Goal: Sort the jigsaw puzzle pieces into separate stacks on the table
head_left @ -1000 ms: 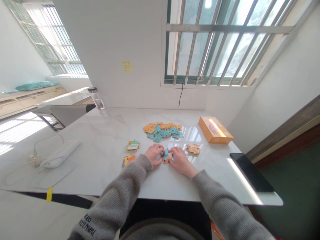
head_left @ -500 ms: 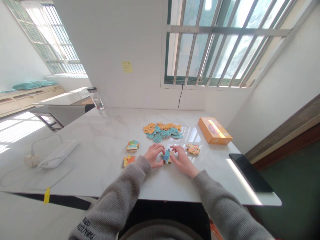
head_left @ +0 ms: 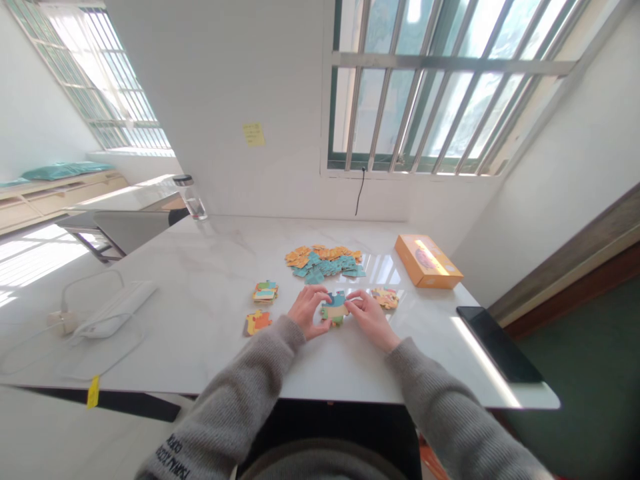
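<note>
Between my hands is a small stack of puzzle pieces point(head_left: 334, 309), the top showing blue, cream and green. My left hand point(head_left: 307, 312) curves round its left side, with thumb and forefinger against the edge. At its right edge my right hand point(head_left: 369, 319) pinches the pieces with thumb and fingertips. Left of my hands are a green-and-blue stack of puzzle pieces point(head_left: 265, 292) and a yellow-and-orange one point(head_left: 257, 323). To the right sits another pile of puzzle pieces point(head_left: 385, 298), partly behind my right hand. A heap of orange and teal puzzle pieces point(head_left: 325, 263) lies beyond.
An orange box point(head_left: 429, 262) stands at the table's right, with a black tablet or phone point(head_left: 499, 345) near the right edge. A power strip point(head_left: 120, 309) with cables lies at left. A clear bottle point(head_left: 191, 198) stands at the back left corner.
The stack between my hands now shows a blue, cream and green top, where a blue piece and a pale one showed before. My right fingers have closed in on its right edge.
</note>
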A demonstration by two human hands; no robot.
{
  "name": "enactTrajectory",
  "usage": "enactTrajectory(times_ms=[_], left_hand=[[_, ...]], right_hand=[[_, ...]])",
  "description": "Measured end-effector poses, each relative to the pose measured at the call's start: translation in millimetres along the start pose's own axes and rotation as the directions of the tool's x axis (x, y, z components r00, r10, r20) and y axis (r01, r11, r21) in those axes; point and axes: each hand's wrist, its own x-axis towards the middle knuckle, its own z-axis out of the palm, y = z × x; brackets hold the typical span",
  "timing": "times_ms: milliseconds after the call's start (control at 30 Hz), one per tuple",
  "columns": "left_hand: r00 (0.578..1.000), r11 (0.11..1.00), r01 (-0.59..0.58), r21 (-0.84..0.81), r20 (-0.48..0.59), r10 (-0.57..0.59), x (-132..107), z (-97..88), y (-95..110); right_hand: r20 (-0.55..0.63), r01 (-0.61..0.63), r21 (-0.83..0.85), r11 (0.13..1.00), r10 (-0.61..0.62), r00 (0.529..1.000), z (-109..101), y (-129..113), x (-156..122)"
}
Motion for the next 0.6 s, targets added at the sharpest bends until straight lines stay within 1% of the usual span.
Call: enactTrajectory(times_ms=[133,233,300,367,433,500,600], left_hand=[[0.999,0.999,-0.017,0.030,0.030,0.016,-0.9,2.3,-1.9],[1.000,0.999,-0.009,0.039,0.025,0.008,-1.9,2.2,-2.1],[1.000,0.998,-0.015,0.053,0.027,0.013,-2.0,0.2,-0.8],[0.999,0.995,0.000,0.095,0.040,-0.004,-1.5,-4.8,0.6],[0.999,0.988,0.037,0.153,0.034,-0.043,-1.2,-13.9,0.0],[0.997,0.978,0.073,0.196,-0.011,-0.072,-2.3,-27.7,-5.3],[0.991,0.962,0.127,0.242,-0.069,-0.114,-9.4,-55.1,-25.9]], right_hand=[[0.019,-0.023,0.025,0.999,0.022,1.000,2.2,-1.8,-2.6],[0.034,-0.029,0.035,0.999,0.028,0.999,2.9,-2.7,-3.5],[0.049,-0.023,0.032,0.999,0.022,0.999,2.7,-3.5,-3.6],[0.021,0.003,0.033,0.999,-0.004,1.000,1.7,-4.3,-3.0],[-0.043,0.033,0.020,0.999,-0.032,0.999,0.2,-4.2,-2.1],[-0.084,0.050,-0.024,0.998,-0.052,0.995,-0.9,-2.9,-1.4],[-0.057,0.087,-0.178,0.980,-0.099,0.993,-0.2,-0.9,-2.0]])
